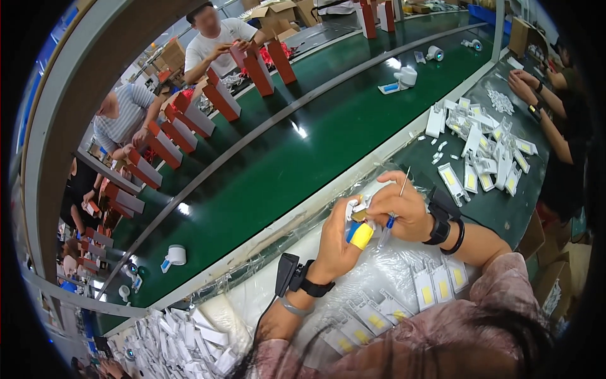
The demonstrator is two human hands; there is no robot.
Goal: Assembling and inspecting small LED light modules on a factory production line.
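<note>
My left hand (338,243) grips a small white plastic part (355,208) with a gold patch, and a yellow cap covers one fingertip (362,235). My right hand (398,205) holds a thin metal-tipped tool (394,211) with a blue collar, its lower end close to the part. Both hands meet above a clear plastic sheet (379,271) covering the bench. Both wrists wear dark bands. White parts with yellow patches (435,287) lie in a row on the sheet under my right forearm.
A green conveyor belt (284,151) runs diagonally, carrying small white devices (404,79). Several white parts are heaped at right (486,151) and lower left (183,338). Other people work along the belt's far side with red-and-white boxes (221,98), and another person's hands (524,85) at right.
</note>
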